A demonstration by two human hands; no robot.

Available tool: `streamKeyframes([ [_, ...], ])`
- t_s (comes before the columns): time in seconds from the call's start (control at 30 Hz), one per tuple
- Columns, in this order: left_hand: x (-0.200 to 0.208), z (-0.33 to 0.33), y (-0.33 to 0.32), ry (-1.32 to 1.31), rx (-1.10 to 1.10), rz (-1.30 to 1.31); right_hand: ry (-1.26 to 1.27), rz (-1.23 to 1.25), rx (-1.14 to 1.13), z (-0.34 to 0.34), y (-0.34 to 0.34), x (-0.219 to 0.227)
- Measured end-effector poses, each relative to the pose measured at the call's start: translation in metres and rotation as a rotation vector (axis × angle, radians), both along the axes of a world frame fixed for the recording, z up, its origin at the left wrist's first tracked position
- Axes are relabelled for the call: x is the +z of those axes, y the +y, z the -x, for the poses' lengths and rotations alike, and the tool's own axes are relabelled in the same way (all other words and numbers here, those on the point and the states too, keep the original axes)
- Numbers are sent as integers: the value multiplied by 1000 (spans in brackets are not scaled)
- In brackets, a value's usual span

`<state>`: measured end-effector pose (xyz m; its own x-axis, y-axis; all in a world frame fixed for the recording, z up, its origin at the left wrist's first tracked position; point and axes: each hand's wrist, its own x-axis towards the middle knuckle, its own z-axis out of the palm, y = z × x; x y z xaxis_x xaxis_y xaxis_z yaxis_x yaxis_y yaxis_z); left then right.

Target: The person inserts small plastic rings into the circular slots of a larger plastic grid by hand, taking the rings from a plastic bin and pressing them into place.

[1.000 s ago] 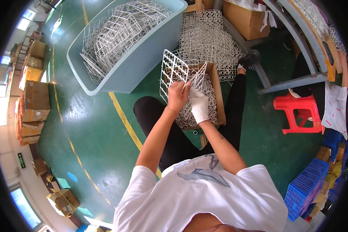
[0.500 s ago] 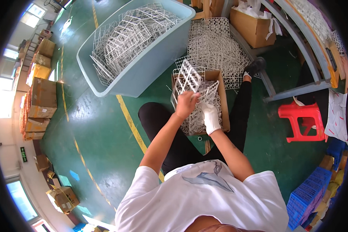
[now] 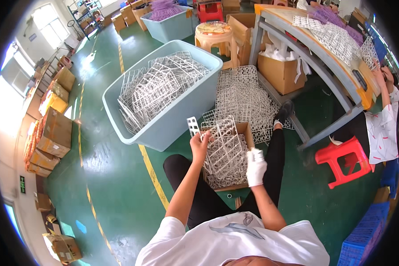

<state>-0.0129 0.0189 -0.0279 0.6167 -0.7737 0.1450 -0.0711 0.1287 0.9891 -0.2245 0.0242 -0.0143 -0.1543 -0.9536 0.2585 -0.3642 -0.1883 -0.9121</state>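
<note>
My bare left hand is at the left side of an open cardboard box between my legs, its fingers closed on a white plastic grid. That grid leans over the box. A small white strip with square holes sticks up beside my fingers; whether it belongs to the same grid I cannot tell. At the box's right edge, my right hand wears a white glove and is curled closed; anything inside it is hidden. Loose white plastic rings fill the cardboard box.
A large pale-blue tub heaped with white grids stands ahead to the left. More grids lie piled beyond the box. To the right are a metal-legged table, a red stool and another person. One ring lies on the floor.
The view has tilted up, showing more of the room. My hands have moved apart: the gloved right one has left the grid for the box's right edge, while the left stays with the grid.
</note>
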Motion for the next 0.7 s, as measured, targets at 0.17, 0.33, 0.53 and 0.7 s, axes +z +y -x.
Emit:
streamKeyframes([
  [0.17,54,33,29,389,-261,23,8,-239,-163,21,-35,-7],
  [0.33,66,21,59,464,-524,196,-622,-143,220,0,-26,-23],
  [0.53,80,14,84,702,-548,356,-551,-234,243,8,-9,60],
  [0.7,73,27,87,774,-566,548,-585,-680,161,10,1,79],
])
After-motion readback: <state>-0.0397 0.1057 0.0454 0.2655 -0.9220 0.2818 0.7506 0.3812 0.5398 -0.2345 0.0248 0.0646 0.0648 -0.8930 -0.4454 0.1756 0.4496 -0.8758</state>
